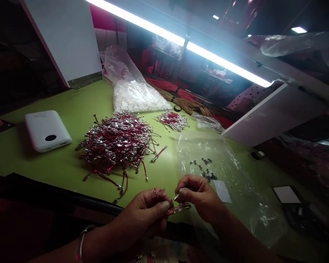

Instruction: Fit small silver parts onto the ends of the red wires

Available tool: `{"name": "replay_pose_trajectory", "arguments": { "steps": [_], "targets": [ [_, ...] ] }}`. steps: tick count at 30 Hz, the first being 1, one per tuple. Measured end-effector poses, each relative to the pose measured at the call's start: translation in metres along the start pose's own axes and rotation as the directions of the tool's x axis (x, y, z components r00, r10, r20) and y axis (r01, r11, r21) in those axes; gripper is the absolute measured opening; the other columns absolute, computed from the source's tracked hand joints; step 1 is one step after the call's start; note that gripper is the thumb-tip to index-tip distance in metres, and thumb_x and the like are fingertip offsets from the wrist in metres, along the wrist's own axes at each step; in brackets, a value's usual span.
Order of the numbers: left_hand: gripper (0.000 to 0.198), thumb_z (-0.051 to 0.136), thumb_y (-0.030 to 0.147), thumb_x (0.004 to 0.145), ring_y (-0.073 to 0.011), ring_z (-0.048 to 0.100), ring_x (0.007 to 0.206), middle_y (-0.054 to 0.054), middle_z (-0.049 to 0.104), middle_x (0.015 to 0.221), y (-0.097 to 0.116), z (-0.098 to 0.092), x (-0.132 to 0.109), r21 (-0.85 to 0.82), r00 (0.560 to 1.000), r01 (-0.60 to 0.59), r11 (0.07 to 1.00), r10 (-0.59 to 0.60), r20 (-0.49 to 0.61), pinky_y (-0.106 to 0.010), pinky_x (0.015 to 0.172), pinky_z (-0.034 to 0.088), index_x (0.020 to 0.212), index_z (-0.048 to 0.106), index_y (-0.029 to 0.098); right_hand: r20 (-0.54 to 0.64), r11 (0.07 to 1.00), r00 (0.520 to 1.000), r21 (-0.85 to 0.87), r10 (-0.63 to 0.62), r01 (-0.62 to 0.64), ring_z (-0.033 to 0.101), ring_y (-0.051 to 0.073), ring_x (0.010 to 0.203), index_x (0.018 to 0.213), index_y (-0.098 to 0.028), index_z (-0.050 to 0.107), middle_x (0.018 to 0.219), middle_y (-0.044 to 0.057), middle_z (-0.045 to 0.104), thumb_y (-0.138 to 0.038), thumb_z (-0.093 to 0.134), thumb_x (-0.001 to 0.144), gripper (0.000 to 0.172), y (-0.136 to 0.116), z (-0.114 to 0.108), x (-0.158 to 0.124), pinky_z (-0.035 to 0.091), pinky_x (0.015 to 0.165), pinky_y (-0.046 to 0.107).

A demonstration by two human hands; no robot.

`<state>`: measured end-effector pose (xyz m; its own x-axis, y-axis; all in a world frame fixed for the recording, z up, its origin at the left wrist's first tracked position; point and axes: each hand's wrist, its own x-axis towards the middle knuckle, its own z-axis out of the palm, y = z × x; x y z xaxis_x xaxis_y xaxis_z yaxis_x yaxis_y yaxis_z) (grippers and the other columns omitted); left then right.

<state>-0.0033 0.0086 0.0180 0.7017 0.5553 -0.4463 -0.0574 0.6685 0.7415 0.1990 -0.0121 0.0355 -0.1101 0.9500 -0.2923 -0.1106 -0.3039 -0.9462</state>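
My left hand is closed around several short red wires with metal terminals, whose ends stick out on both sides of the fingers. Close beside it, my right hand pinches a small shiny metal piece between thumb and forefinger, near the wire ends. Whether that piece joins a wire is hidden. Beyond the hands lies a big heap of red wires with metal terminals, a few loose ones at its edge. A smaller pile of such wires rests farther back.
A white power bank lies on the green table at left. Behind the heap stands a clear bag of white connectors. Small metal parts lie on a flat plastic bag at right. Wire bundles run along the back.
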Motion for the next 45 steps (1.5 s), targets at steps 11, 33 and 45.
{"name": "replay_pose_trajectory", "arguments": {
  "steps": [11,33,45],
  "targets": [
    [0.041,0.073,0.055,0.077,-0.0071,0.039,0.046,0.004,0.054,0.052,-0.007,0.0,-0.003,0.095,0.998,-0.062,0.994,0.063,-0.01,-0.02,0.047,0.026,0.074,0.058,0.016,-0.033,0.839,0.953,-0.484,-0.301,0.249,0.053,0.011,0.057,0.07,-0.018,0.066,0.061,-0.003,0.061,-0.024,0.073,0.081,0.014,-0.001,0.014,-0.017,0.043,0.055,0.022],
    [0.04,0.069,0.055,0.084,-0.0056,0.029,0.05,0.004,0.051,0.063,-0.009,-0.015,0.005,-0.032,0.999,-0.034,0.999,0.035,0.024,-0.021,0.045,0.014,0.083,0.06,0.016,-0.295,-0.033,0.911,-0.948,-0.29,-0.317,0.066,0.025,0.069,0.08,-0.012,0.067,0.074,0.013,0.07,-0.004,0.057,0.084,0.014,0.001,-0.069,0.019,0.035,0.06,0.03],
    [0.045,0.062,0.059,0.086,-0.0071,0.034,0.051,0.003,0.052,0.061,0.0,-0.006,-0.002,0.124,0.994,-0.006,0.992,-0.007,0.106,-0.021,0.047,0.02,0.082,0.058,0.014,-0.247,0.616,0.928,-0.787,-0.279,-0.024,0.064,0.016,0.063,0.081,-0.018,0.066,0.072,0.003,0.068,-0.035,0.059,0.092,0.021,-0.007,-0.039,0.002,0.049,0.061,0.025]
  ]
}}
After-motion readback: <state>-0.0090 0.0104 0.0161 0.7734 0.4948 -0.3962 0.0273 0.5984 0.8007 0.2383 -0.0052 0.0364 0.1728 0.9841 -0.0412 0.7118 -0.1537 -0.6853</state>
